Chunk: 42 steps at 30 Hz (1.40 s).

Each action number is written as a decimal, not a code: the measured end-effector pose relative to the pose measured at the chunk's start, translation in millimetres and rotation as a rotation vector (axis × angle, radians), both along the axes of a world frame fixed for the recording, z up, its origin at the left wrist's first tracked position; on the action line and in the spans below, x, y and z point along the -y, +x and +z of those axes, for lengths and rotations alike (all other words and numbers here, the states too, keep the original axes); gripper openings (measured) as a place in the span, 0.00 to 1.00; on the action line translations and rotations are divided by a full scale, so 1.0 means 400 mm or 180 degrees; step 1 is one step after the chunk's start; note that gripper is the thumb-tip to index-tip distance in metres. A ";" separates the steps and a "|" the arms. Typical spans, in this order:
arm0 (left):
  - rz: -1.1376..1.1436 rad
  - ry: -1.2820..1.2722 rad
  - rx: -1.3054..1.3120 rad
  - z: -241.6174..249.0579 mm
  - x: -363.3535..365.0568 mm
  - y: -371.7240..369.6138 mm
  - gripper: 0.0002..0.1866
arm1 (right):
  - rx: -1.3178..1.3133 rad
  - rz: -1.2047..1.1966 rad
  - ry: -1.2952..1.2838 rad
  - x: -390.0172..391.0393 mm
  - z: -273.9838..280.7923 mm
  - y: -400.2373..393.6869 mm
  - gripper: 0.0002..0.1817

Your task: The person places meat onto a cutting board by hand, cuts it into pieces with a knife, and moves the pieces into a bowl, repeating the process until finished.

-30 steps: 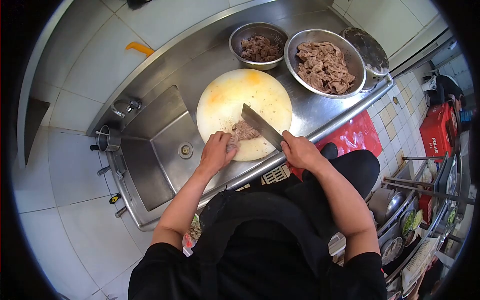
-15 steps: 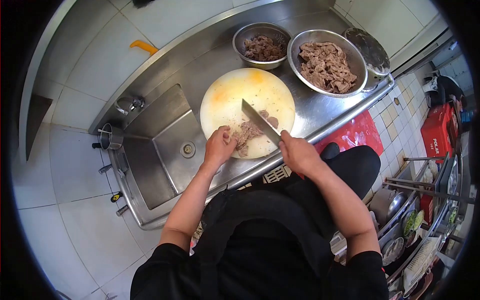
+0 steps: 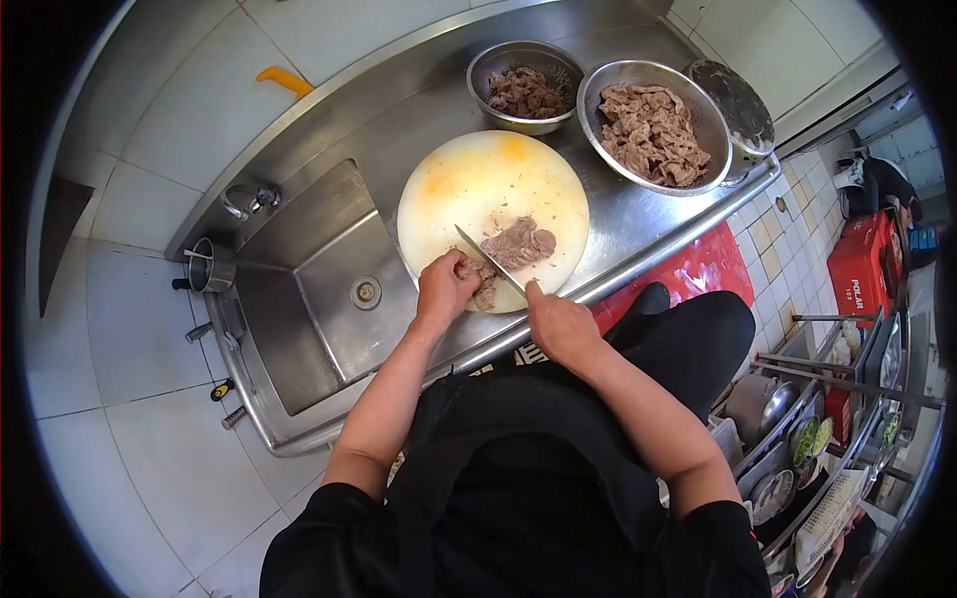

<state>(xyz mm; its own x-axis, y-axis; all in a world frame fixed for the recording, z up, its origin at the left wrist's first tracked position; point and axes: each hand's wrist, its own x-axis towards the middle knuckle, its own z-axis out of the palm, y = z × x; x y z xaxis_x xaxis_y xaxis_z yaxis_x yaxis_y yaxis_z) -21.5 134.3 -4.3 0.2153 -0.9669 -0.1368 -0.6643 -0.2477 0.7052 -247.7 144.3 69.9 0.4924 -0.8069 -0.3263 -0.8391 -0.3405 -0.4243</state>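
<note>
A round white cutting board with yellow stains lies on the steel counter, and brown cooked meat is heaped on its near half. My right hand is closed around the handle of a knife. The blade slants across the meat, its tip toward the far left, seen nearly edge-on. Just left of the blade, my left hand presses curled fingers onto the left end of the meat. Its fingertips are partly hidden.
Beyond the board are a steel bowl and a larger steel bowl, both holding meat. The sink basin and its faucet are on the left. A metal rack with cookware stands to the right, near a red box.
My right hand and the knife have shifted left, toward my left hand. The blade has turned from showing its broad side to nearly edge-on. More meat shows to its right.
</note>
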 end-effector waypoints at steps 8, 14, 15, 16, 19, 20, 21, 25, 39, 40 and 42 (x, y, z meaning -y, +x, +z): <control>0.0667 -0.0127 -0.1470 -0.038 0.028 0.087 0.13 | 0.0018 -0.0267 0.0069 -0.047 0.049 -0.127 0.11; 0.0875 0.0424 -0.2230 -0.032 -0.001 0.067 0.14 | 0.0066 -0.0453 -0.0048 -0.024 0.031 -0.107 0.11; 0.0932 0.0537 -0.1835 -0.033 -0.009 0.065 0.15 | 0.0068 -0.0457 -0.0045 -0.025 0.034 -0.100 0.11; 0.0790 0.0734 -0.1163 0.004 -0.015 0.063 0.15 | 0.0141 -0.0470 -0.0033 -0.027 0.037 -0.091 0.11; 0.0507 0.0275 0.0021 0.054 -0.035 0.045 0.15 | 0.0308 -0.0435 0.0046 -0.028 0.056 -0.049 0.10; 0.0506 0.0269 0.0027 0.045 -0.036 0.047 0.15 | 0.0400 -0.0379 0.0095 -0.022 0.061 -0.031 0.10; 0.0224 -0.0443 0.0029 0.026 -0.038 0.050 0.16 | 0.0408 -0.0381 0.0089 -0.014 0.060 -0.011 0.10; -0.0460 -0.0431 0.0048 0.034 -0.040 0.048 0.20 | 0.0269 -0.0240 0.0303 0.031 0.040 0.067 0.09; -0.0175 -0.0471 -0.0566 -0.003 -0.060 0.082 0.17 | -0.0070 -0.0178 0.0156 -0.058 0.057 -0.061 0.08; -0.0317 -0.0623 -0.0691 -0.009 -0.061 0.080 0.16 | -0.0080 -0.0190 0.0164 -0.060 0.063 -0.059 0.08; -0.0396 -0.0700 -0.0499 -0.012 -0.057 0.070 0.17 | 0.0092 -0.0312 0.0028 -0.056 0.068 -0.039 0.09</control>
<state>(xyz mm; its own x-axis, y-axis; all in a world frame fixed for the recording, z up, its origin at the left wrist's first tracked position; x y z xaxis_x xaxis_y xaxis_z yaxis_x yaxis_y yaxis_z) 6.4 157.3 -8.9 0.0861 -0.9947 0.0565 -0.5588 -0.0012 0.8293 -263.4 166.7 97.3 0.4204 -0.8489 -0.3203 -0.8556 -0.2534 -0.4514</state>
